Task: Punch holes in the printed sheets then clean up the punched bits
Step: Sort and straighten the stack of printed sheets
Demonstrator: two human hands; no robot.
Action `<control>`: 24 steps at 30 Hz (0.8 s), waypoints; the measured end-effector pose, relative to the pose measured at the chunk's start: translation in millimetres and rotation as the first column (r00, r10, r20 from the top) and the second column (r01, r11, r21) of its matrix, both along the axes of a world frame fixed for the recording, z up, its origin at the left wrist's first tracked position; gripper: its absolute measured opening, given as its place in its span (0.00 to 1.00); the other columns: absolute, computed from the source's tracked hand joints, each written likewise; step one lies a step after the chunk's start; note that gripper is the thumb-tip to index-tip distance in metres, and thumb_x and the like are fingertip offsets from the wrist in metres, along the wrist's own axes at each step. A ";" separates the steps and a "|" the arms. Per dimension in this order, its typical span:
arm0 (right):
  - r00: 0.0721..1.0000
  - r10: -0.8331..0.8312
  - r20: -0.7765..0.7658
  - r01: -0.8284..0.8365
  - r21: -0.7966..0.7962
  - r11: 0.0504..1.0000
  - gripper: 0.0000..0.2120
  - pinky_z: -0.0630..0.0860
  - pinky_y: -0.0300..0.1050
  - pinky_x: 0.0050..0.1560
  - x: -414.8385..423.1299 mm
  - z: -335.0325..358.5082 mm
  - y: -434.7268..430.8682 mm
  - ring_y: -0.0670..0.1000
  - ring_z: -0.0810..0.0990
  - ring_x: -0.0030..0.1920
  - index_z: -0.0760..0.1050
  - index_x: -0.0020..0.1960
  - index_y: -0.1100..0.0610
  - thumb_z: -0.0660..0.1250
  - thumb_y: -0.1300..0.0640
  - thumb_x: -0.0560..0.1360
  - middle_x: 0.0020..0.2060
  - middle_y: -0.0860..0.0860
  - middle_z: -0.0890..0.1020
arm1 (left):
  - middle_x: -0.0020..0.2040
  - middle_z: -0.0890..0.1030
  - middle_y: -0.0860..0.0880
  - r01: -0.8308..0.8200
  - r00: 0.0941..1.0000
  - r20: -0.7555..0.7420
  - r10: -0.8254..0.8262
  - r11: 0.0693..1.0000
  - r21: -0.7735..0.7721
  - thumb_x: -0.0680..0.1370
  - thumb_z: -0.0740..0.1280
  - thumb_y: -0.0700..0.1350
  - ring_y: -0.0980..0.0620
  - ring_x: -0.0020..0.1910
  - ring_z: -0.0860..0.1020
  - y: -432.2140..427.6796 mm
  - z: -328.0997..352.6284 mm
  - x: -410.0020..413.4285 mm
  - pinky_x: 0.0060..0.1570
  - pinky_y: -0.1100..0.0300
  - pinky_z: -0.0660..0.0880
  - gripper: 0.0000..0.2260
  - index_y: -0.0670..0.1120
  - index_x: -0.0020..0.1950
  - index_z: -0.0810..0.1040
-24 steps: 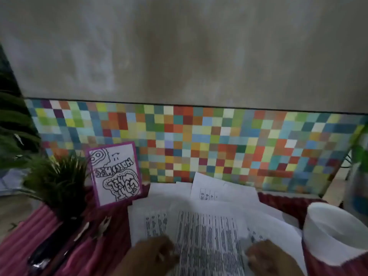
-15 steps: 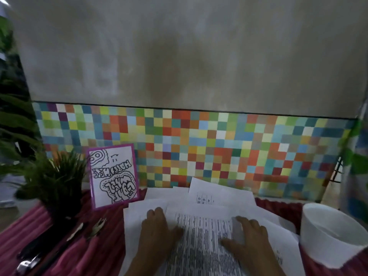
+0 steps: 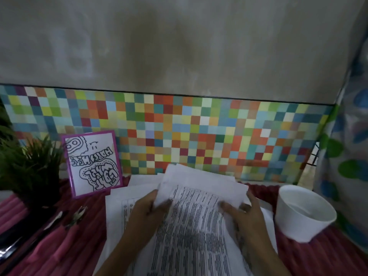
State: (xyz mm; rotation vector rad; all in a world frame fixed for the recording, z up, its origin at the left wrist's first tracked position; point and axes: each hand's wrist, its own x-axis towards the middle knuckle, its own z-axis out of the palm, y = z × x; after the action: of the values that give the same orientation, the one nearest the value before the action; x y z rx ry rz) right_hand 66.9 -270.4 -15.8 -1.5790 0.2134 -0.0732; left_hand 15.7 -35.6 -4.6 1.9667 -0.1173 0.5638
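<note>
Printed sheets (image 3: 191, 226) gripped by both hands just left of white bowl (image 3: 298, 226), punching not yet started.
The stack's left edge was pinched by the left hand (image 3: 147, 210), thumb on top; the right edge was gripped by the right hand (image 3: 245, 214), thumb over the print. The far end was lifted off loose sheets (image 3: 117, 216) on the pink-covered bench (image 3: 59, 246), likely so the stack could be squared for punching. No punch could be made out; blurred dark tools (image 3: 12, 248) lay well left of the bowl.

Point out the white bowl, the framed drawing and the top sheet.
white bowl (image 3: 294, 229), head view, outer wall.
framed drawing (image 3: 93, 164), head view, middle of the picture.
top sheet (image 3: 201, 183), head view, blank upper part.
</note>
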 end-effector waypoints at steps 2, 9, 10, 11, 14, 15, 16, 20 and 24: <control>0.999 0.012 -0.034 -0.008 0.131 0.991 0.28 0.76 0.49 0.47 6.5 5.9 -14.4 0.56 0.79 0.51 0.74 0.60 0.59 0.81 0.60 0.63 0.53 0.57 0.78 | 0.34 0.81 0.43 -0.006 1.000 -0.003 0.005 0.997 -0.081 0.78 0.68 0.45 0.47 0.32 0.79 -4.6 0.5 -1.3 0.30 0.59 0.74 0.09 0.47 0.37 0.78; 0.988 0.155 0.024 -0.123 -0.495 0.860 0.10 0.70 0.41 0.32 -9.5 48.1 -84.5 0.49 0.77 0.28 0.79 0.34 0.60 0.71 0.73 0.67 0.27 0.53 0.81 | 0.35 0.82 0.49 -0.125 0.943 -0.334 0.004 0.931 -0.342 0.82 0.61 0.49 0.51 0.36 0.80 -14.9 0.3 14.4 0.41 0.55 0.76 0.16 0.40 0.41 0.79; 0.987 0.162 -0.010 -0.135 -0.606 0.784 0.11 0.68 0.41 0.31 -8.7 46.7 -93.8 0.50 0.77 0.30 0.78 0.34 0.59 0.70 0.73 0.68 0.28 0.54 0.81 | 0.41 0.83 0.48 -0.120 0.942 -0.333 0.047 0.972 -0.200 0.82 0.61 0.45 0.51 0.40 0.79 -17.6 -2.0 16.9 0.43 0.57 0.74 0.12 0.40 0.46 0.79; 0.985 0.155 -0.073 -0.162 -0.687 0.709 0.10 0.67 0.41 0.31 -10.1 46.6 -99.2 0.51 0.76 0.31 0.76 0.33 0.61 0.70 0.72 0.68 0.28 0.55 0.80 | 0.47 0.83 0.47 -0.100 0.940 -0.329 0.086 0.995 -0.025 0.81 0.63 0.43 0.52 0.44 0.78 -22.2 -6.0 17.8 0.44 0.60 0.72 0.08 0.41 0.50 0.78; 0.964 0.094 -0.249 -0.252 -0.740 0.624 0.04 0.72 0.42 0.32 -9.0 34.3 -104.1 0.53 0.78 0.33 0.78 0.35 0.65 0.73 0.68 0.66 0.31 0.58 0.81 | 0.62 0.76 0.48 -0.052 0.934 -0.327 0.146 0.959 0.280 0.77 0.69 0.47 0.53 0.57 0.73 -35.4 -17.2 12.9 0.51 0.70 0.68 0.19 0.44 0.66 0.72; 0.961 0.066 -0.270 -0.251 -0.739 0.625 0.03 0.73 0.43 0.34 -9.1 30.2 -101.9 0.54 0.80 0.35 0.80 0.36 0.65 0.74 0.67 0.65 0.33 0.58 0.82 | 0.66 0.73 0.49 -0.057 0.932 -0.322 0.165 0.946 0.318 0.76 0.70 0.50 0.52 0.62 0.71 -38.1 -19.5 11.0 0.57 0.68 0.67 0.25 0.45 0.70 0.69; 0.961 0.056 -0.271 -0.244 -0.736 0.632 0.04 0.74 0.43 0.36 -7.7 24.9 -100.5 0.54 0.80 0.36 0.81 0.37 0.63 0.75 0.65 0.64 0.34 0.58 0.83 | 0.68 0.71 0.50 -0.053 0.932 -0.318 0.175 0.933 0.357 0.74 0.71 0.54 0.51 0.65 0.68 -39.1 -21.4 10.0 0.62 0.63 0.66 0.31 0.46 0.73 0.66; 0.953 0.033 -0.302 -0.265 -0.771 0.579 0.11 0.77 0.46 0.43 -3.3 4.9 -90.5 0.53 0.81 0.40 0.80 0.40 0.60 0.77 0.53 0.67 0.36 0.54 0.83 | 0.65 0.74 0.50 -0.023 0.923 -0.362 0.130 0.958 0.285 0.72 0.73 0.52 0.52 0.61 0.73 -40.2 -20.6 7.1 0.57 0.64 0.70 0.35 0.45 0.75 0.62; 0.981 0.018 -0.195 -0.161 -0.753 0.638 0.07 0.74 0.44 0.39 -4.3 2.1 -84.1 0.51 0.80 0.38 0.79 0.38 0.56 0.76 0.56 0.68 0.34 0.50 0.82 | 0.39 0.74 0.60 -0.028 0.935 -0.332 0.128 0.956 0.291 0.76 0.70 0.46 0.66 0.36 0.71 -37.9 -16.9 0.7 0.32 0.73 0.66 0.07 0.49 0.53 0.75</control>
State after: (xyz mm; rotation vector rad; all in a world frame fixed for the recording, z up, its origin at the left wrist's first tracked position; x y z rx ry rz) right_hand 62.7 -354.5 -13.7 -2.4694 0.2529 0.0652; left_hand 16.4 -73.5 -21.5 2.3283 0.1105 0.2497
